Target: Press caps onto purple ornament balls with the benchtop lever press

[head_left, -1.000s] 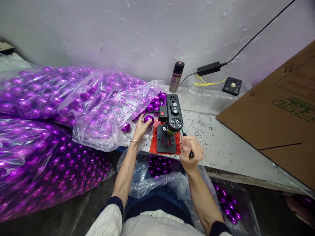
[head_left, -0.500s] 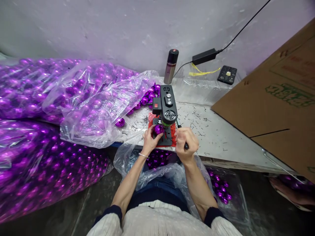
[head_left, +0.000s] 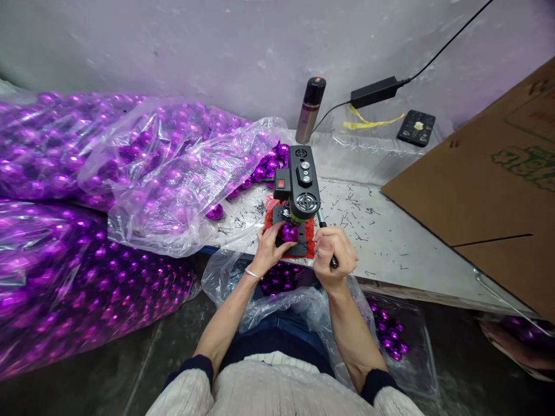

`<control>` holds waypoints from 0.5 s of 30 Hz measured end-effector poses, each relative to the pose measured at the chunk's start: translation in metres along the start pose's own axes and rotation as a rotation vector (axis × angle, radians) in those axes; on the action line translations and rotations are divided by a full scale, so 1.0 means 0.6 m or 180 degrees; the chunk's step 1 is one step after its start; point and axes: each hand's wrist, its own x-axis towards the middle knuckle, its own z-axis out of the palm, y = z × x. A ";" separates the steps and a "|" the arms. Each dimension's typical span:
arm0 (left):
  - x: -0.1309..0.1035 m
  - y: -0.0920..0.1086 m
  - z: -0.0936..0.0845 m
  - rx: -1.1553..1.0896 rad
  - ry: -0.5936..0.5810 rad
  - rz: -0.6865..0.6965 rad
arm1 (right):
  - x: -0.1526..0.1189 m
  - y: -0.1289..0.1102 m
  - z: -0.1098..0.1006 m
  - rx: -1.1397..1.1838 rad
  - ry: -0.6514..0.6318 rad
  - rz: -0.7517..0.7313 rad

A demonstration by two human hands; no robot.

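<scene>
In the head view, your left hand [head_left: 267, 251] covers part of the purple bauble [head_left: 290, 233] it holds, its fingers and thumb half curled around the sides. The bauble is under the head of the black lever-operated machine [head_left: 304, 179], over the base plate [head_left: 298, 252]; you cannot tell whether it touches the plate. Your right hand [head_left: 333, 251] is closed in a fist around the lever [head_left: 334, 262], hiding most of its grip. The cardboard box [head_left: 477, 202] runs out of frame at right, and both bulging bags, upper [head_left: 39, 144] and lower [head_left: 87, 300], are cut off at left.

A second ago, your left hand had a bauble left of the machine; now it is under the head, as it was half a second ago. Your right hand has stayed on the lever.

Counted on the surface [head_left: 381, 231]: one machine on one red sheet [head_left: 310, 237], one spray can [head_left: 311, 110] and one stray bauble [head_left: 214, 212] left of the machine. Behind are one power adapter [head_left: 376, 92], one yellow strip [head_left: 368, 123] and one black card [head_left: 416, 127]. The bagged baubles are too many to count.
</scene>
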 end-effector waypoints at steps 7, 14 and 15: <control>0.026 -0.002 0.016 -0.0106 0.0070 -0.0147 | -0.009 0.007 0.000 -0.0011 -0.0014 -0.0007; 0.025 -0.015 0.031 -0.0527 0.0228 0.0089 | -0.015 0.006 -0.002 -0.0020 -0.0015 0.0029; 0.025 -0.015 0.030 -0.0563 0.0234 0.0094 | -0.018 0.007 -0.001 -0.0027 -0.0017 0.0030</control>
